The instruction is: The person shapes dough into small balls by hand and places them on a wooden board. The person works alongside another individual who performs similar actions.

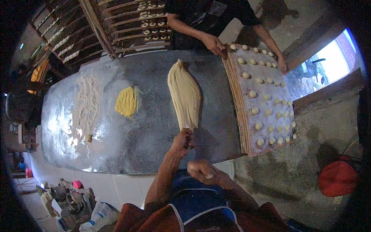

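Note:
A long, pale slab of dough (184, 92) lies lengthwise across the dark worktable, with lengthwise folds and a pointed far tip. Its narrow near end is gripped in my left hand (182, 142), whose fingers are wrapped around it. My right hand (203, 171) is closed, apart from the dough, close to my apron at the table's near edge. A small whitish spot shows at its fingers, but what it holds is hidden. To the left of the dough slab sits a flat yellow lump (126, 101) that looks like butter or margarine.
Across the table (154, 150), a person (210, 40) holds a stack of wooden boards (236, 104) bearing several dough balls. Wet, floury smears cover the table's left part. Racks with shaped dough (154, 27) stand behind. A red stool (337, 178) is at right, machinery (71, 201) lower left.

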Motion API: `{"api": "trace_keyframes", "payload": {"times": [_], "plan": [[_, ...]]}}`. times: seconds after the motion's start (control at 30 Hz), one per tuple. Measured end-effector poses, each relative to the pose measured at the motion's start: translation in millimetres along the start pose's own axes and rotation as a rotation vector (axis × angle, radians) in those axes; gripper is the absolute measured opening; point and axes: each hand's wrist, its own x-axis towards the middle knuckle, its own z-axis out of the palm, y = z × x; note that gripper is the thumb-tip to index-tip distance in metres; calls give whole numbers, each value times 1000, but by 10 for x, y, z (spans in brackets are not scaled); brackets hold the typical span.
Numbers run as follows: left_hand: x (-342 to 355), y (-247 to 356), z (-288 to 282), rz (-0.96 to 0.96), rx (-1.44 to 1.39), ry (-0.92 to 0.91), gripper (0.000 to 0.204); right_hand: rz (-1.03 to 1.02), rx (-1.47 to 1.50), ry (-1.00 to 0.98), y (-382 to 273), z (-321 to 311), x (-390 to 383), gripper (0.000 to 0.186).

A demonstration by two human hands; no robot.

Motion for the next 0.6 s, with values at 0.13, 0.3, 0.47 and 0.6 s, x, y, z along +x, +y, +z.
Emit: {"api": "trace_keyframes", "payload": {"times": [0.13, 0.3, 0.47, 0.6], "plan": [[-188, -117, -314, 776, 969, 335, 9, -30, 444, -11, -304, -215, 437, 27], [-575, -82, -237, 364, 1891, 246, 21, 181, 534, -188, 725, 49, 1477, 28], [-1510, -129, 904, 648, 1952, -307, 23, -151, 431, -100, 1353, 643, 1442, 23], [-1368, -47, -104, 958, 2031, 120, 19, -172, -470, 259, 1492, 368, 209, 35]]}}
